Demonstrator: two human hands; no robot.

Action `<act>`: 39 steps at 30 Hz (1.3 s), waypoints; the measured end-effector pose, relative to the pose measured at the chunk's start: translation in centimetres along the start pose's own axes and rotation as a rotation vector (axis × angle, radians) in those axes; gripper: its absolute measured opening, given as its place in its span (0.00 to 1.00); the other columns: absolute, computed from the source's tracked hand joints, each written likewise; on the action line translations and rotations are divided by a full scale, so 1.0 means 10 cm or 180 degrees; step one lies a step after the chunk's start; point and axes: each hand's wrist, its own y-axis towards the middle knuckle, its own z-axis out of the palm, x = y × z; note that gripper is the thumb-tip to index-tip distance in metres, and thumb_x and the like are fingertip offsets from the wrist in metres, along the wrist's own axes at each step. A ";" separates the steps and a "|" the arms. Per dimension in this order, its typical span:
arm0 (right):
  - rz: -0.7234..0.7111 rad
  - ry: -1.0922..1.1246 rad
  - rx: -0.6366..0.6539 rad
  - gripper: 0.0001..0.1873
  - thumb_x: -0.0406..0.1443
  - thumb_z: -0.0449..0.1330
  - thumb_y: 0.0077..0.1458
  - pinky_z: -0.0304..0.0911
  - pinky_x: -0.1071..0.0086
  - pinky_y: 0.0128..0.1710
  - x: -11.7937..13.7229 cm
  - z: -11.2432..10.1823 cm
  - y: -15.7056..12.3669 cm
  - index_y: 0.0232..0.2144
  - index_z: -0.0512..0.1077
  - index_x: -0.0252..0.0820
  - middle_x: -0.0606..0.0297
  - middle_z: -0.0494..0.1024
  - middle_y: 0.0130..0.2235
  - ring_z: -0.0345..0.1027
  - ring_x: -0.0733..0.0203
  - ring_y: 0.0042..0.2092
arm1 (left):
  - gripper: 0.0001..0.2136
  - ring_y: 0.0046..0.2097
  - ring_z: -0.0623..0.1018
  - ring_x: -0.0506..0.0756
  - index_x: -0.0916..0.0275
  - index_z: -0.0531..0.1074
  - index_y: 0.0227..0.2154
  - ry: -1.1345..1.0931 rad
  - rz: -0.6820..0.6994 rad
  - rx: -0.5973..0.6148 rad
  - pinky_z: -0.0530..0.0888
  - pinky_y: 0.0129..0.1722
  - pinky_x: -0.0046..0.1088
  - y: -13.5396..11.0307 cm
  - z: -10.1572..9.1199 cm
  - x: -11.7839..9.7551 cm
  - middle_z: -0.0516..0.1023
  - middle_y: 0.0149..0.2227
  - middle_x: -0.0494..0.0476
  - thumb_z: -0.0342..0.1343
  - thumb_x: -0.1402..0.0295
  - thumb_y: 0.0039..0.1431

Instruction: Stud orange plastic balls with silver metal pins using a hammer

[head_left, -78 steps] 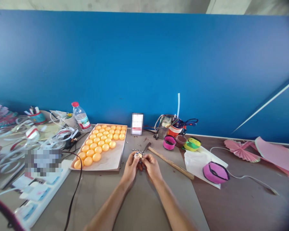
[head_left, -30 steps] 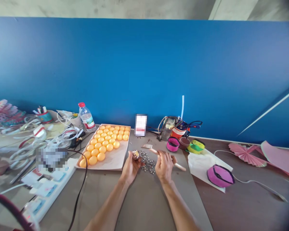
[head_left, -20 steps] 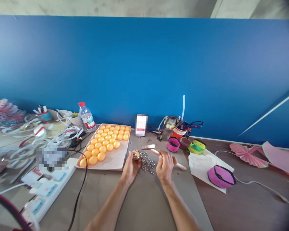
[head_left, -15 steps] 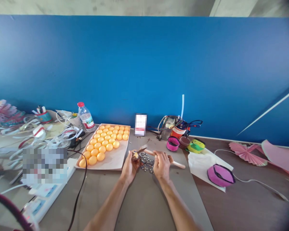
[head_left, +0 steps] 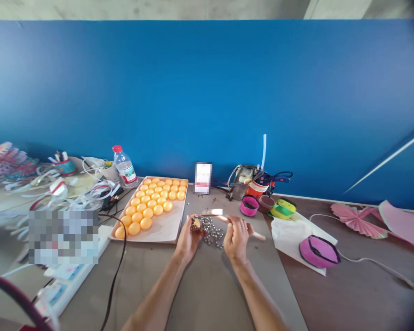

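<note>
We observe bright, diffuse light, white glare on the tool head [head_left: 215,212], and a darkened upper-right corner.

Your left hand [head_left: 187,240] cradles a round, silver-dotted piece [head_left: 196,223] (yellowish at its face); silvery beads [head_left: 214,234] lie just beside it, while a long-handled tool [head_left: 222,217] slants through your right hand [head_left: 236,237].

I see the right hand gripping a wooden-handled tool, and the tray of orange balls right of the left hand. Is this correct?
Not quite: the head view shows the tray of orange balls left of the left hand. The right hand does grip the tool.
</note>
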 end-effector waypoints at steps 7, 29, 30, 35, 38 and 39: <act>-0.0021 -0.0264 -0.0010 0.12 0.32 0.46 0.57 0.47 0.62 0.42 0.00 0.03 0.00 0.38 0.68 0.41 0.59 0.74 0.37 0.63 0.57 0.40 | 0.15 0.23 0.68 0.48 0.63 0.70 0.33 0.0059 -0.0012 -0.0006 0.70 0.26 0.26 0.00 0.00 -0.02 0.68 0.22 0.49 0.56 0.55 0.51; 0.1184 -0.1359 0.0816 0.13 0.31 0.48 0.54 0.43 0.62 0.43 -0.29 0.11 0.02 0.38 0.71 0.42 0.58 0.73 0.39 0.60 0.54 0.42 | 0.15 0.20 0.64 0.46 0.63 0.69 0.35 0.0285 -0.0054 0.0400 0.69 0.32 0.30 -0.03 -0.01 -0.02 0.67 0.22 0.50 0.48 0.55 0.57; 0.1175 -0.1349 0.0844 0.13 0.31 0.49 0.53 0.43 0.62 0.43 -0.29 0.11 0.02 0.38 0.71 0.42 0.58 0.73 0.39 0.60 0.54 0.42 | 0.15 0.20 0.64 0.46 0.63 0.69 0.36 0.0285 -0.0062 0.0408 0.69 0.32 0.30 -0.03 -0.01 -0.01 0.67 0.23 0.50 0.48 0.55 0.57; 0.1165 -0.1320 0.0967 0.12 0.30 0.51 0.52 0.43 0.61 0.42 -0.29 0.11 0.02 0.35 0.72 0.44 0.58 0.73 0.38 0.59 0.53 0.42 | 0.16 0.20 0.65 0.46 0.63 0.69 0.36 0.0303 -0.0083 0.0418 0.69 0.31 0.29 -0.04 -0.01 0.00 0.68 0.23 0.50 0.50 0.54 0.55; 0.1123 -0.1268 0.0797 0.12 0.31 0.52 0.51 0.43 0.61 0.43 -0.28 0.12 0.02 0.38 0.72 0.43 0.57 0.72 0.41 0.59 0.53 0.43 | 0.17 0.20 0.65 0.46 0.64 0.69 0.36 0.0366 -0.0091 0.0446 0.69 0.31 0.29 -0.04 0.00 0.00 0.68 0.23 0.50 0.49 0.54 0.56; 0.1052 -0.1182 0.0760 0.13 0.31 0.53 0.50 0.43 0.61 0.44 -0.27 0.12 0.02 0.39 0.71 0.43 0.57 0.72 0.41 0.59 0.53 0.44 | 0.16 0.20 0.65 0.46 0.64 0.69 0.36 0.0376 -0.0092 0.0444 0.69 0.31 0.29 -0.04 0.00 0.00 0.68 0.23 0.50 0.49 0.55 0.56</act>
